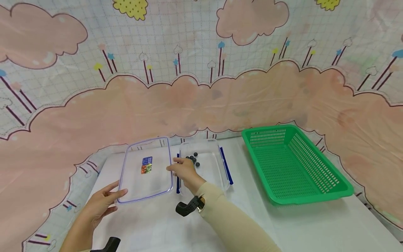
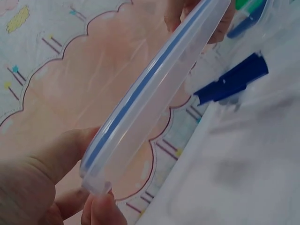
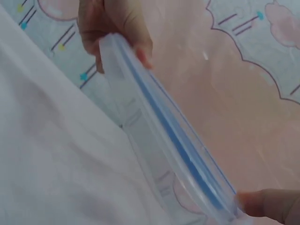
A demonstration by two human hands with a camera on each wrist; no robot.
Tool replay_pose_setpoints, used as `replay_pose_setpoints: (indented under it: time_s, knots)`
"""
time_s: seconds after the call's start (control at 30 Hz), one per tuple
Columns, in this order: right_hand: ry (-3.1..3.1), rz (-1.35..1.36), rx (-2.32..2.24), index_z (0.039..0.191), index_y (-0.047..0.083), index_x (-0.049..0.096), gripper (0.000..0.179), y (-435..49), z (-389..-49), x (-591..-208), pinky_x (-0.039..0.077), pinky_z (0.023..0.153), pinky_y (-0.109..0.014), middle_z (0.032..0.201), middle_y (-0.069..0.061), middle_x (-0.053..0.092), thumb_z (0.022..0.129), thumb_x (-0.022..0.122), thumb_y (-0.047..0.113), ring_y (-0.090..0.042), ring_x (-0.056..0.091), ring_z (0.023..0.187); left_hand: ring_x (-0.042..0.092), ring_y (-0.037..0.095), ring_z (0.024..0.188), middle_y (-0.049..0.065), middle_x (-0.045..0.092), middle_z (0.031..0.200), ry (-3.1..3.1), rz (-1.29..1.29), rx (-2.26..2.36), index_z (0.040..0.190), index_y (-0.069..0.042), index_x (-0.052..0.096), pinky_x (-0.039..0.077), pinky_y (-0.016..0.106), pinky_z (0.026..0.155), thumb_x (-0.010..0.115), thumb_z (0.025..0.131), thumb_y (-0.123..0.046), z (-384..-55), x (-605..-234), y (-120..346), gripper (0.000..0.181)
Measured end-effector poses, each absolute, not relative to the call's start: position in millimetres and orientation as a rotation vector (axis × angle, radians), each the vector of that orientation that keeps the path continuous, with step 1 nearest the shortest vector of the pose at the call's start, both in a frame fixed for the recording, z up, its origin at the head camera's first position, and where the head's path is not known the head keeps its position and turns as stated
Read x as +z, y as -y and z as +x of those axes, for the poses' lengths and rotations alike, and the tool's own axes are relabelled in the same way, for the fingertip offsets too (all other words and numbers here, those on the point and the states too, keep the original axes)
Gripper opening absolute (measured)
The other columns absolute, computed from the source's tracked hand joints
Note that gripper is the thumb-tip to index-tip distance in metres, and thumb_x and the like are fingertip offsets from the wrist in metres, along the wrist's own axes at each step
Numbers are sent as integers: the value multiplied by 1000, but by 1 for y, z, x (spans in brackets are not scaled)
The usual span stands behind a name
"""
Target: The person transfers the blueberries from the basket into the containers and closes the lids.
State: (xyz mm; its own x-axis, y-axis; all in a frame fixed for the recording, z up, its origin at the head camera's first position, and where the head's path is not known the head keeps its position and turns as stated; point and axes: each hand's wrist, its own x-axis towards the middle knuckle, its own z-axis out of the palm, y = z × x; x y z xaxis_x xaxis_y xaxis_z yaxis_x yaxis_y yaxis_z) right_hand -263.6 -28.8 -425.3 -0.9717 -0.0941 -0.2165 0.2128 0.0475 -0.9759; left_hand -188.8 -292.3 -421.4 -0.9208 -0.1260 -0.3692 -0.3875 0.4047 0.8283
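A clear plastic container lid (image 1: 132, 182) with a blue seal round its rim and a small colourful label is held up between both hands. My left hand (image 1: 102, 203) pinches its near left corner, thumb on top and fingers beneath. At the right edge, my right hand (image 1: 185, 171) grips the lid between thumb and fingers. Behind the right hand stands a clear container (image 1: 209, 157) with dark blue side clips (image 1: 226, 166). Several small dark round pieces (image 1: 195, 154) lie inside it, partly hidden by the hand. In the left wrist view the lid (image 2: 150, 89) is tilted.
A green perforated plastic basket (image 1: 302, 168) stands on the right side of the white-covered table (image 1: 151, 227). A patterned cloth (image 1: 195, 108) with clouds hangs along the back.
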Motion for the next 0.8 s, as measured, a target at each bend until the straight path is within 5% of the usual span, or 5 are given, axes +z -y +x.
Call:
replay_pose_setpoints:
  time_s: [0.3,0.57,0.8]
  knots:
    - [-2166,41,-2012,126,-3,63,44,-19,-264,-435,57,77,-30,113,-13,68,85,73,11,-17,64,86,50,12,82,6,42,97,-2421,-380,1594,153,-3,31,55,19,65,68,93,-37,-195,-426,250,79]
    - [-2288,38,-1929,130,-3,60,49,-57,-265,-437,57,85,-40,107,-13,69,86,73,15,-20,66,81,51,11,78,3,47,94,-2375,-363,1725,150,-4,39,53,19,62,69,92,-35,-207,-439,217,72]
    - [-2431,75,-1894,128,-2,63,46,-85,-271,-428,55,77,-33,100,-12,68,86,72,12,-17,63,74,58,13,78,7,56,95,-2354,-340,1800,146,-3,44,54,21,61,70,92,-33,-217,-445,182,68]
